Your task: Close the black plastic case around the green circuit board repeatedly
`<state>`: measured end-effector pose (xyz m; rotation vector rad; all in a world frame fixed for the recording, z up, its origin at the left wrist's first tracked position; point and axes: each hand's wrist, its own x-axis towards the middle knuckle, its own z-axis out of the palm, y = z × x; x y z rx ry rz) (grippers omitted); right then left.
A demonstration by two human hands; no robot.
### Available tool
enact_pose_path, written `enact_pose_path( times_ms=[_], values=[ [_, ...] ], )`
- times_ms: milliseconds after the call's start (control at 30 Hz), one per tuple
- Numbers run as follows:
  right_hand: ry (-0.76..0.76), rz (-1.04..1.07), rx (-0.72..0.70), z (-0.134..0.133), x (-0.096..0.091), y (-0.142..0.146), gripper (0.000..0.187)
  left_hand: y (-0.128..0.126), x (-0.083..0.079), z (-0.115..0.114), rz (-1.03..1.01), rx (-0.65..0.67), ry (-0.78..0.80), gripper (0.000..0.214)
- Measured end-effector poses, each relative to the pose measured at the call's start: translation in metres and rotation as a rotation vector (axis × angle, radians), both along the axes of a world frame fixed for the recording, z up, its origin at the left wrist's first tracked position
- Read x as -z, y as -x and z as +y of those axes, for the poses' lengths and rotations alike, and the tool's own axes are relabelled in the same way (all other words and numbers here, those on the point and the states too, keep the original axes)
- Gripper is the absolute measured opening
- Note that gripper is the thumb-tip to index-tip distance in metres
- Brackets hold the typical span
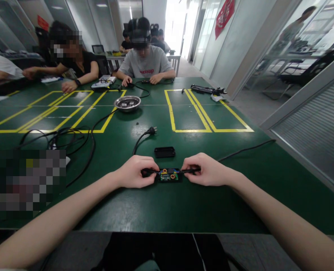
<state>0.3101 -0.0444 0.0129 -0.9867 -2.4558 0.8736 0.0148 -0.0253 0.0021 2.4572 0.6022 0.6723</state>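
Circuit box (169, 176) lies between the left fingers (151, 164) and right fingers (188, 163), both clamped on black cables (191, 170) (one each).

Pixel blocks (28, 184) at eight o'clock hide some table (121, 210)! Pieces (129, 103) in the bowl (127, 110) at ten, too small to name! Right hand (209, 169) at four, hiding some cable (189, 171)!

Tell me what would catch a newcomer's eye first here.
Between the left hand and right hand, each pinching a black cable, a green circuit board sits in an open black case. A black shell lies just beyond it. Farther off, yellow tape outlines stand out on the green table.
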Motion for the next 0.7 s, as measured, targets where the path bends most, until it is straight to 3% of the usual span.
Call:
enact_pose_path(
  times_ms=[200,367,500,700],
  values=[
    [-0.066,-0.069,0.018,0.0,0.003,0.002,0.005,0.002,0.001,0.003,0.02,-0.033,-0.024,0.016],
    [-0.16,-0.089,0.023,0.004,0.004,0.001,0.022,-0.001,0.001,-0.002,0.06,-0.101,-0.081,0.015],
    [-0.162,-0.067,0.005,0.005,0.004,0.001,0.025,-0.004,0.0,-0.007,0.103,-0.115,-0.119,0.016],
    [-0.17,-0.095,0.029,0.002,0.004,0.005,0.023,-0.001,-0.006,-0.008,0.267,-0.063,-0.31,0.022]
  ],
)
